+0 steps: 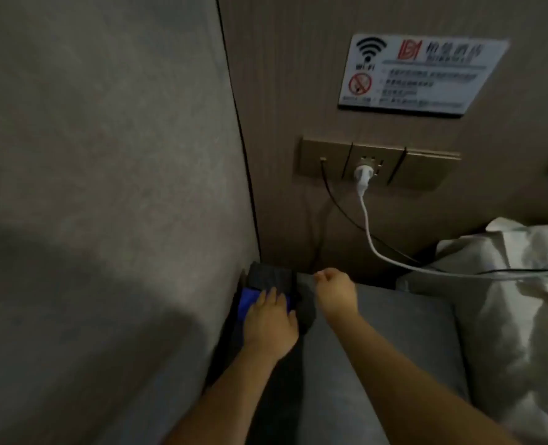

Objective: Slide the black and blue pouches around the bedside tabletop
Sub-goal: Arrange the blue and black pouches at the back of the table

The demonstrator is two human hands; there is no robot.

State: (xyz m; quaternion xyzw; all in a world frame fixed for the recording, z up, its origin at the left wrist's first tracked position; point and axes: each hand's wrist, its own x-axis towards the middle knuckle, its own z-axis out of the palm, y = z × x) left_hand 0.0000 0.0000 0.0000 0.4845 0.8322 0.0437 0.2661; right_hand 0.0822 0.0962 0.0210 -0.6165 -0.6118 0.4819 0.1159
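Left hand [271, 319] flat on blue pouch [250, 301]; right hand [335, 292] clenched, empty — beside black pouch [271, 277]

Left hand [270, 319] flat on blue pouch [248, 302], right hand [335, 290] curled above black pouch [271, 278]

We see two bare forearms rising from the bottom edge, no sleeves reaching into view at any point along them. Our left hand [271, 319] and right hand [335, 292] wear no gloves, and we find no rings on the fingers that show. Both wrists are bare too: no watch, no band, no bracelet. The picture is dim and a little blurred, so nails and finer marks we cannot make out
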